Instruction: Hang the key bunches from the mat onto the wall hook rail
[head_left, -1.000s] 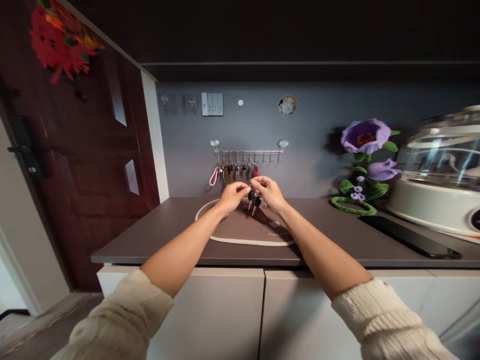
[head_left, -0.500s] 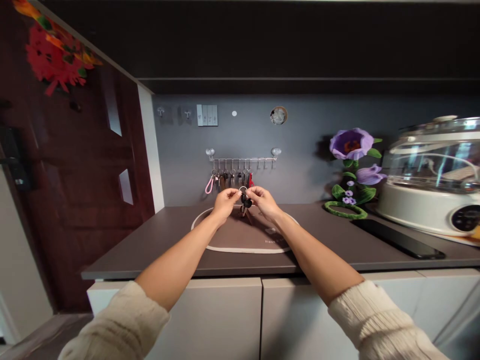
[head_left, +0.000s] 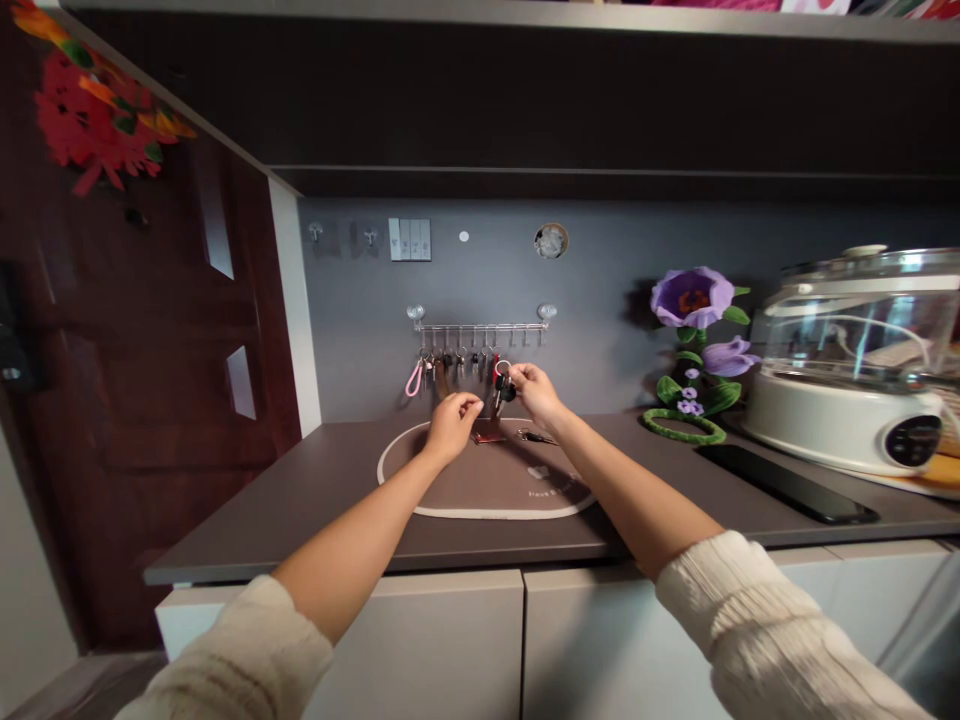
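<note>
My right hand (head_left: 537,396) pinches the metal ring of a bunch of keys (head_left: 507,388), which dangles just in front of the hook rail (head_left: 484,327). Lower and to the left, my left hand (head_left: 451,426) hovers over the mat with its fingertips together and nothing visible in them. Several sets of keys hang from the rail, one with a pink strap (head_left: 414,379) at the left end. On the brown mat (head_left: 480,490) lie a red item (head_left: 491,437) and another key set (head_left: 535,436), partly behind my right hand.
The mat lies on a dark counter (head_left: 300,500) under a low shelf (head_left: 480,110). To the right are purple knitted flowers (head_left: 691,298), a black phone (head_left: 787,485) and a white appliance with a clear top (head_left: 840,420). A dark red door (head_left: 150,400) is at left.
My left hand has let go of the key ring and dropped slightly down. The right hand has carried the keys a little right and up toward the rail. The view has shifted slightly.
</note>
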